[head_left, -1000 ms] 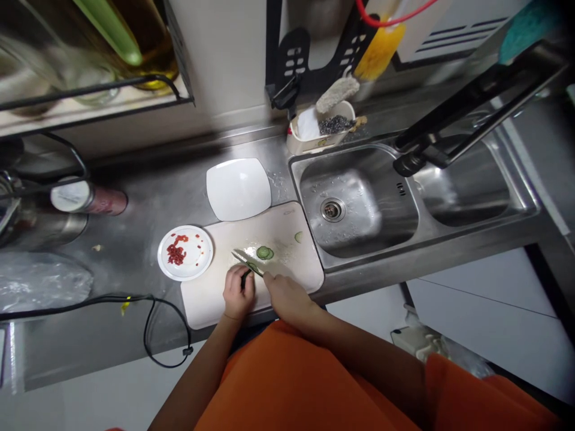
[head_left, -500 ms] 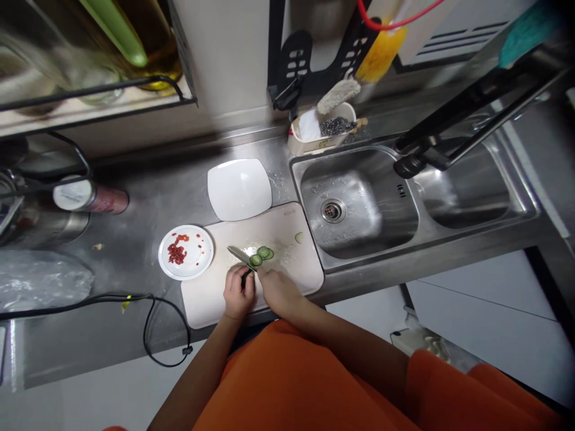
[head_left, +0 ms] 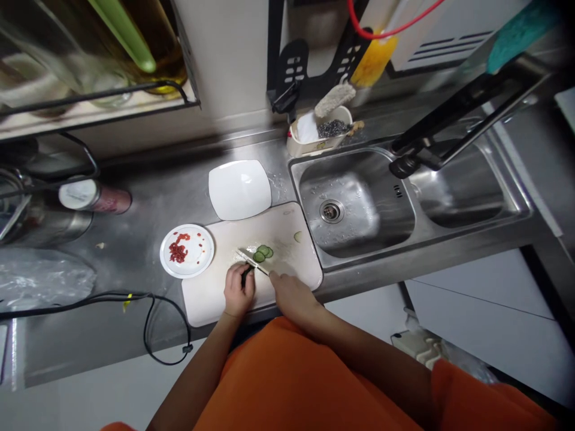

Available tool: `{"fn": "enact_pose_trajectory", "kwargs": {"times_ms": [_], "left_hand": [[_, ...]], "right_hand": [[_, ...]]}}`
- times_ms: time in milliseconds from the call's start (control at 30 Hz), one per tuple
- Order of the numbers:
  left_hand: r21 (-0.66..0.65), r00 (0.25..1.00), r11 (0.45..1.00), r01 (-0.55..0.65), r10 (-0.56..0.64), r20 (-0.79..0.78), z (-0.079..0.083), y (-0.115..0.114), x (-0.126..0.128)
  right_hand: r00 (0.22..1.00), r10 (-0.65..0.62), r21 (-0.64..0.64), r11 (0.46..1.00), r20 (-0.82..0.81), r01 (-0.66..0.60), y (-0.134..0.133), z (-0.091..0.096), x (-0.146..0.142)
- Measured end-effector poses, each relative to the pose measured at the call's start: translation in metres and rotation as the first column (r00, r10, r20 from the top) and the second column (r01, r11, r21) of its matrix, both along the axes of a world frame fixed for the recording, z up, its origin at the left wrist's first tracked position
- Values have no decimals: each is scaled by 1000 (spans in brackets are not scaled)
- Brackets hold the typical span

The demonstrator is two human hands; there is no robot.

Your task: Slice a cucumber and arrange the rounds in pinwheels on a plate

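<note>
My right hand [head_left: 294,294] is closed round the handle of a kitchen knife [head_left: 253,261], whose blade points up and to the left over the cutting board [head_left: 206,305]. Just left of the blade, my left hand [head_left: 238,289] grips a dark green piece of cucumber [head_left: 246,274], mostly covered by the fingers. Several thin cucumber slices [head_left: 263,253] lie overlapping on the board beyond the blade. One more pale slice [head_left: 297,237] rests apart, near the board's right edge.
A white plate [head_left: 207,257] with chopped red pieces stands left of the board. Behind it is a white square dish [head_left: 240,190]. To the right is a steel sink [head_left: 359,203] under a black faucet [head_left: 431,137]. A black cable [head_left: 148,299] crosses the counter at left.
My right hand has drawn the knife back, down and to the right. My left hand stays on the cucumber in nearly the same spot. The view has shifted slightly.
</note>
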State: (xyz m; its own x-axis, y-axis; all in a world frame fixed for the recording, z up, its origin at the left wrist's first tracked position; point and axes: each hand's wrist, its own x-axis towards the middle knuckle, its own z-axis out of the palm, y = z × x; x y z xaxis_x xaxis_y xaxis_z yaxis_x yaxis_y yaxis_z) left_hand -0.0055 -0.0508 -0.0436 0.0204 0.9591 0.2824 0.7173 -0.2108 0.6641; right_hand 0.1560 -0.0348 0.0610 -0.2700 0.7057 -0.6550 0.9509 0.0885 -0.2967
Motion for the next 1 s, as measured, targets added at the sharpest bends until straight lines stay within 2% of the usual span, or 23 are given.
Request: {"fn": "enact_pose_trajectory", "kwargs": {"times_ms": [167, 300, 700, 1000], "left_hand": [[2, 1000, 1000, -3, 3, -9, -1, -1, -1], [11, 1000, 1000, -1, 2, -15, -3, -2, -1], [17, 1000, 1000, 5, -5, -13, -3, -1, -1], [4, 1000, 1000, -3, 3, 0, -2, -1, 0]], "right_hand": [[999, 12, -60, 998, 41, -10, -4, 16, 2], [999, 10, -101, 995, 44, -6, -4, 22, 3], [999, -1, -108, 994, 47, 6, -1, 26, 2], [1000, 7, -101, 995, 21, -5, 2, 22, 0]]}}
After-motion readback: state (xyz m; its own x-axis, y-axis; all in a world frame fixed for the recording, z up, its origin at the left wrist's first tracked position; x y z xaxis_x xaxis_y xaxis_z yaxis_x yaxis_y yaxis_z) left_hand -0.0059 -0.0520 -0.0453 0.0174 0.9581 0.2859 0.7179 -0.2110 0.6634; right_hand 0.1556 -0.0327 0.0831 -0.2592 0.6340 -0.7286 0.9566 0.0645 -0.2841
